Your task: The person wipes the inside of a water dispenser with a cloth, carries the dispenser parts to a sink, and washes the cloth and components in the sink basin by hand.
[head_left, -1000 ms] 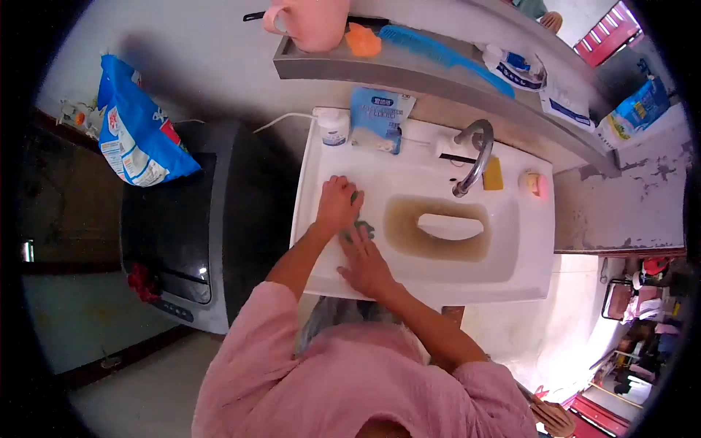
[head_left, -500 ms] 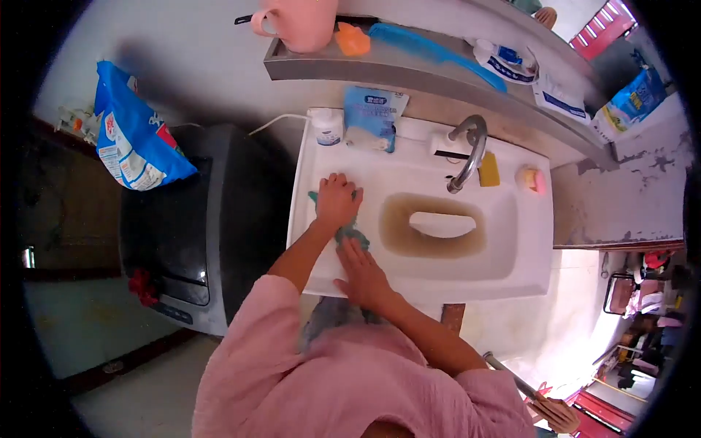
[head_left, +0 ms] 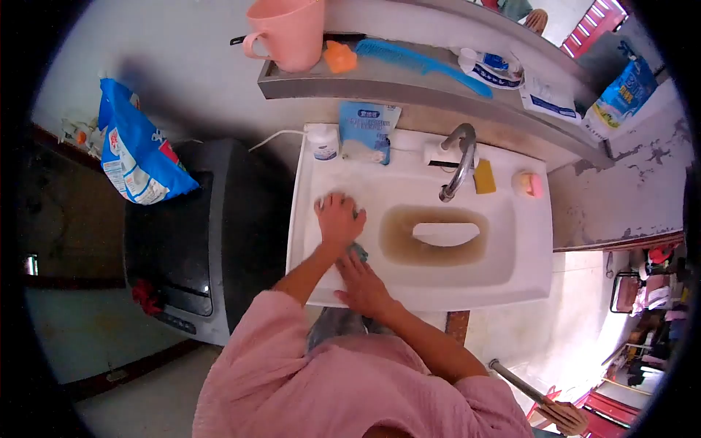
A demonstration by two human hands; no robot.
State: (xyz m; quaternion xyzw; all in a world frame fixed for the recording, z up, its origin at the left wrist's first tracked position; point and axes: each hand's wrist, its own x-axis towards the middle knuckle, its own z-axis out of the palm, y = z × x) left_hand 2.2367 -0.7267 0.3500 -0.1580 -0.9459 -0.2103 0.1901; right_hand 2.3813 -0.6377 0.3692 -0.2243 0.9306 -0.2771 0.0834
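Observation:
A bunched green cloth (head_left: 357, 251) lies on the white counter left of the basin, mostly hidden beneath my hands. My left hand (head_left: 340, 219) presses down on it with fingers bent and a little green showing by the thumb side. Closer to the front edge, my right hand (head_left: 363, 286) lies flat, its fingertips touching the near end of the cloth and its thumb apart. The basin (head_left: 504, 255) beside them holds cloudy brown water with a white curved piece (head_left: 445, 233) in it.
Behind my hands stand a white bottle (head_left: 322, 143) and a blue pouch (head_left: 367, 131). A curved faucet (head_left: 460, 164), yellow sponge (head_left: 484, 177) and pink soap (head_left: 535, 185) sit at the back. Overhead, a shelf (head_left: 350, 89) bears a pink mug (head_left: 296, 36) and blue comb (head_left: 416, 60).
My left hand has rubbed slightly toward my right hand, and less of the green cloth shows between and beside them. The whole view has shifted slightly downward.

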